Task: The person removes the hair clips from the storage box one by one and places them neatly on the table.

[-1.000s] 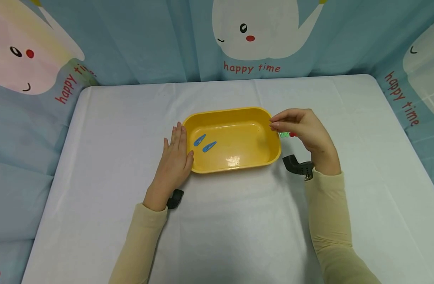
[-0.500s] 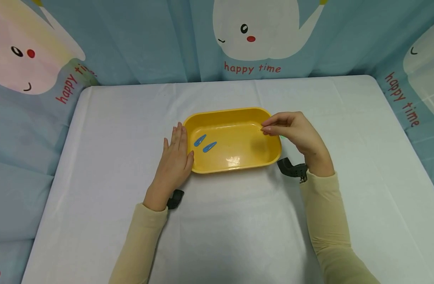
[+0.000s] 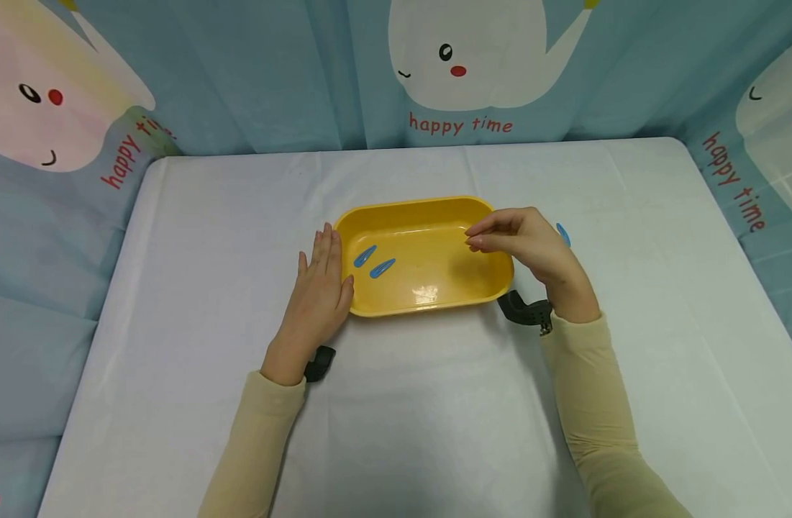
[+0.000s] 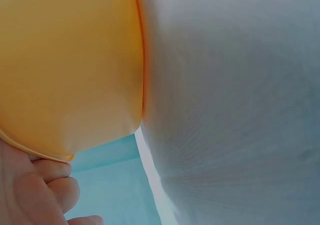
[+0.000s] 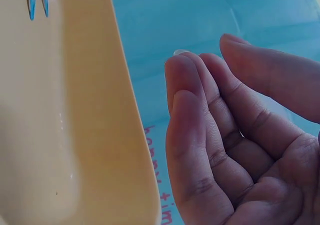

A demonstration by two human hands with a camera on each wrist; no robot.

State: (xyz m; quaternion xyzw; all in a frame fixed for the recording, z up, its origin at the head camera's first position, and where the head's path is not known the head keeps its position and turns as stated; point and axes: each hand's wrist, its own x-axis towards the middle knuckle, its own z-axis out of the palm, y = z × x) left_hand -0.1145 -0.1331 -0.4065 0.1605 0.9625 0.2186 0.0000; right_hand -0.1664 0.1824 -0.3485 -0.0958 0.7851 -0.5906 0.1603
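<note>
Two blue snap hair clips (image 3: 382, 268) lie in the left part of a yellow oblong tray (image 3: 428, 309). My left hand (image 3: 314, 295) rests along the tray's left rim, fingers straight; in the left wrist view its fingers (image 4: 62, 192) are at the rim. Over the tray's right end hovers my right hand (image 3: 528, 241), fingers bent and thumb close to them. From the right wrist view, a gap separates the thumb from the fingers (image 5: 187, 130), and nothing shows between them. Another blue hair clip (image 3: 563, 234) lies beyond the right hand, partly hidden by it.
A white cloth (image 3: 396, 432) covers the table. Blue curtains (image 3: 272, 79) with printed cartoon figures hang along its back and sides. Black straps sit at both wrists, the right wrist strap (image 3: 525, 309) near the tray's right corner.
My right hand has moved left from the tray's right rim to over the tray. Green and red items beside the rim are now hidden; a blue clip shows at right. The left hand stayed put.
</note>
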